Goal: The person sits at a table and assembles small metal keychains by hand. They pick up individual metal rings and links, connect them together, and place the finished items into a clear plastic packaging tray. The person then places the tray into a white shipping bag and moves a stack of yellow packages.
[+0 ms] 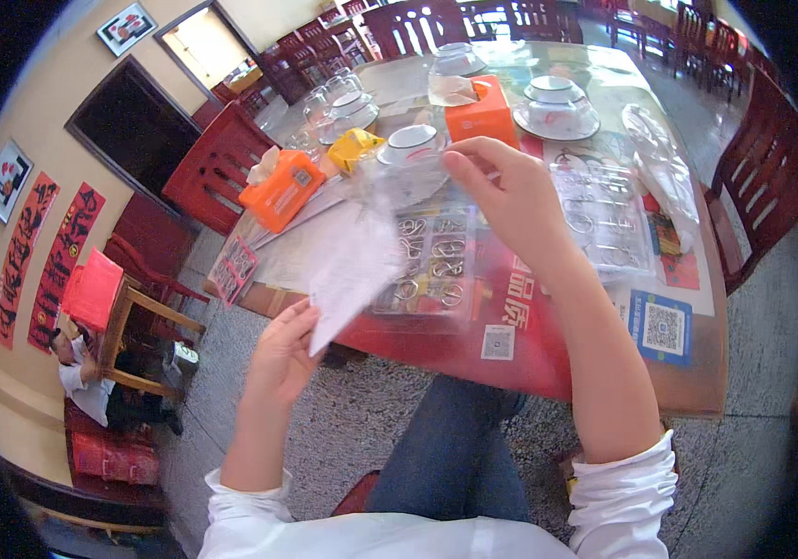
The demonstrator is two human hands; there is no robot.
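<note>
My left hand pinches a white sheet of paper by its lower corner, over the table's near edge. The sheet is slightly blurred. My right hand is raised over the table, thumb and fingertips together; what they hold, if anything, is too small to make out. A smeared, see-through patch shows between the hands, near the paper's upper end. Below it lies a clear compartment box with metal rings and clasps. A second clear box of metal hardware sits right of my right wrist.
Orange tissue boxes, a yellow packet and stacked dishes stand farther back. A clear plastic bag lies at the right. A small red card lies left. Wooden chairs surround the table; another person is far left.
</note>
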